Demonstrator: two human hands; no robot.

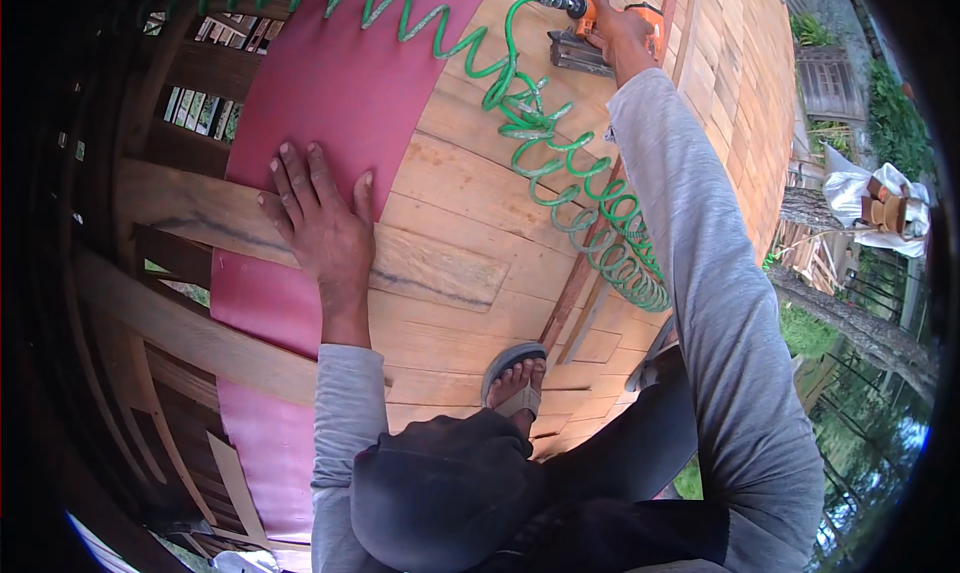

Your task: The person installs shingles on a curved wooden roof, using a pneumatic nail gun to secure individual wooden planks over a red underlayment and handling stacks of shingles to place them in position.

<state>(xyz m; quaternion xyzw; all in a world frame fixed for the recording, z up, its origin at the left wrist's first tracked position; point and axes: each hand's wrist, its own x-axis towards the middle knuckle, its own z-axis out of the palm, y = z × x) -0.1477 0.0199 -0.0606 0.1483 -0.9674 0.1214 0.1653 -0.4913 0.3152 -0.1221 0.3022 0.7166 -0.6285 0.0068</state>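
Observation:
My left hand [328, 228] lies flat with its fingers spread, across a wooden board [435, 263] and the red sheet [345, 83] behind it. That board crosses over the sheet, and its right end rests on the planking. Farther off at the upper right, my right hand [622, 38] is closed around an orange and black air nail gun [585, 21]. Its dark magazine [580, 55] lies along the planks. From the gun's fitting runs a green coiled air hose [505, 78], which loops across the boards toward my right forearm.
Wooden planking [470, 198] spreads under the hose and my sandalled foot [515, 383]. At the left, open wooden framing [200, 68] has gaps between its members. Narrow strips of wood [570, 308] lie beside my foot. Beyond the right edge are grass, a log [860, 328] and white sacks [845, 188].

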